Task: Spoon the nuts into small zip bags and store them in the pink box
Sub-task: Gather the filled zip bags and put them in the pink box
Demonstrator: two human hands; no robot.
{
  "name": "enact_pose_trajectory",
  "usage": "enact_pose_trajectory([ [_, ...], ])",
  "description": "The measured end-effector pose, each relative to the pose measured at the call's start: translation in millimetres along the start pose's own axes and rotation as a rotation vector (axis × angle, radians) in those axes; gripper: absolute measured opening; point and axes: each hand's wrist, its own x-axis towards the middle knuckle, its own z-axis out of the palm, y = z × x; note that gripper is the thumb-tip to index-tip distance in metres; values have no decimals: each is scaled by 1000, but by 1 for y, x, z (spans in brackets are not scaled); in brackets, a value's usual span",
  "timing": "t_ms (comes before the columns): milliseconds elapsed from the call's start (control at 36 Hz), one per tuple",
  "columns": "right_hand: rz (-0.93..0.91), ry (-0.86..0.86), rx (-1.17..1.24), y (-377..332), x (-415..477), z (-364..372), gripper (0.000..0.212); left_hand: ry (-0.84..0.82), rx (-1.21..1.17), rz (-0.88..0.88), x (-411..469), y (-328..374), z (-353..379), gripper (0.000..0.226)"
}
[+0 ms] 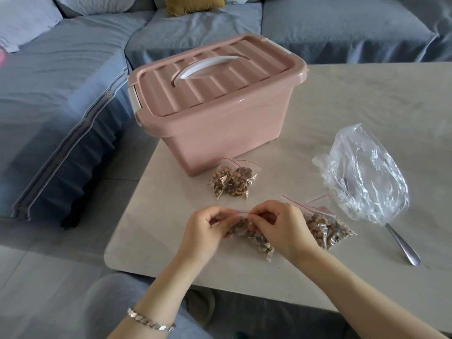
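Both hands, left hand (208, 228) and right hand (281, 228), pinch the crinkly nut-filled zip bag (254, 237) at its red seal, over the smooth table (159, 241) near its rounded front edge.

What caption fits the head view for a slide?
Left hand and right hand pinch a nut-filled zip bag near the closed pink box.

The box (215, 113), lid on, blocks the far left corner of the surface (354, 99). Two bags (232, 179) lie just before it. Another pair (325, 226) lies nearer the front edge, beside the clear bag (367, 174) and spoon (403, 245). Bare surface between the pairs and right of the box gives passage.
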Motion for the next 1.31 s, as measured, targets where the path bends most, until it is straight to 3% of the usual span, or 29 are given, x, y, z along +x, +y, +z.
enact_pose_trajectory([
  [56,-47,-11,-31,0,0,-2,22,-46,177,107,3,0,-2,8],
  [139,-139,-27,-93,-2,-1,-2,10,-97,409,271,7,2,-4,2],
  [278,-183,-8,-128,0,1,-4,9,-140,564,364,12,6,-5,14],
  [528,-272,61,-150,6,-1,-2,5,-115,543,457,10,2,-6,25],
  [722,-276,58,-174,8,-1,-5,5,-44,537,425,10,-6,-25,24],
  [833,-257,61,-168,4,-3,-4,5,-5,496,397,6,-8,-29,6],
  [1139,-147,3,-190,-19,6,5,6,181,548,348,6,7,-41,23],
  [1306,-181,-158,-276,-31,17,4,11,44,615,426,15,20,-35,18],
])
